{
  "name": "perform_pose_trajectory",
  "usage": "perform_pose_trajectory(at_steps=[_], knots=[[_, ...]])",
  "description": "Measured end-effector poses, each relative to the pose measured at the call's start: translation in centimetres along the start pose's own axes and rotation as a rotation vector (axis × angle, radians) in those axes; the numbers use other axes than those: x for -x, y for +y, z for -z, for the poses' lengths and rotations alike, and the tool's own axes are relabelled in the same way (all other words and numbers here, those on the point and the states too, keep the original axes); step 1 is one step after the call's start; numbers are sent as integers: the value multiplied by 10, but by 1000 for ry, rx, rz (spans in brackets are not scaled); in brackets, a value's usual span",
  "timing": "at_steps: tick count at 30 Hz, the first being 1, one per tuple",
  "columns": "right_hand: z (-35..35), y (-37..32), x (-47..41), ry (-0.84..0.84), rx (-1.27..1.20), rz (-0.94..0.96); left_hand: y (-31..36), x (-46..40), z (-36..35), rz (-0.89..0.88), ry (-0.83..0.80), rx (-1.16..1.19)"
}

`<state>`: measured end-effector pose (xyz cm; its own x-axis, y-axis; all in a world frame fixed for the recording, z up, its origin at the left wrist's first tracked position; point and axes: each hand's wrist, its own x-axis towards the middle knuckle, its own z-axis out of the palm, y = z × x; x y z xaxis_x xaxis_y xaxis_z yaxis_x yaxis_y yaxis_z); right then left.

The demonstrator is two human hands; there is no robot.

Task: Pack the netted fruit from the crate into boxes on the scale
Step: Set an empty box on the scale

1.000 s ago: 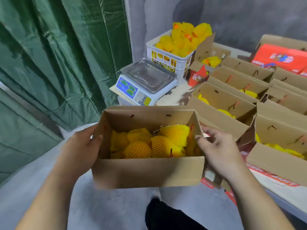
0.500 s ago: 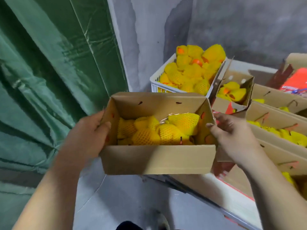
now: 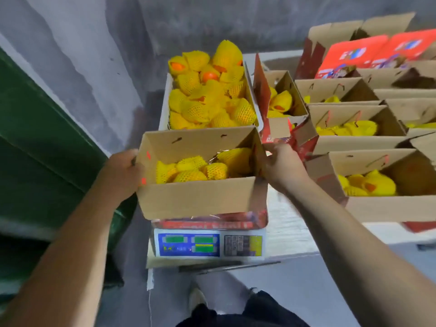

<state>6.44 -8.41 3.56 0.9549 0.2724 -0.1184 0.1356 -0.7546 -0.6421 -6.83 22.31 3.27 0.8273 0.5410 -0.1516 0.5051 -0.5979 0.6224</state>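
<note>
An open cardboard box (image 3: 200, 199) sits on the white scale (image 3: 208, 243) in the middle of the head view. Several fruits in yellow foam nets (image 3: 188, 171) lie inside it. My left hand (image 3: 121, 173) grips the box's left end wall. My right hand (image 3: 280, 165) holds its right end wall, fingers curled at the rim. Behind the box stands the white crate (image 3: 165, 102), heaped with netted fruit (image 3: 207, 95).
Several open cardboard boxes (image 3: 368, 204) holding netted fruit fill the white table (image 3: 287, 230) to the right, some with red printed flaps (image 3: 349, 55). A green curtain (image 3: 35, 149) hangs at the left. Grey wall behind; my legs and a shoe show below.
The box has travelled forward from in front of my body and now rests on the scale. Both hands have kept their hold on its ends.
</note>
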Motion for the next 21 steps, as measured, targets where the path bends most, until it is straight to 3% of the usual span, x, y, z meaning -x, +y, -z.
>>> perform_pose_trajectory(at_steps=[3, 8, 11, 15, 21], knots=[[-9, -6, 7, 68, -21, -69, -15, -9, 2, -95, -63, -1], [-18, -6, 27, 92, -113, -126, -35, 11, 0, -185, -97, 265], [-36, -8, 48, 150, -98, -97, -41, 37, -9, -109, 64, 469], [-79, -15, 103, 256, 69, 44, -49, 86, -23, -107, 330, 433], [-96, -5, 167, 120, 125, 159, -63, 145, -29, -149, 115, 379]])
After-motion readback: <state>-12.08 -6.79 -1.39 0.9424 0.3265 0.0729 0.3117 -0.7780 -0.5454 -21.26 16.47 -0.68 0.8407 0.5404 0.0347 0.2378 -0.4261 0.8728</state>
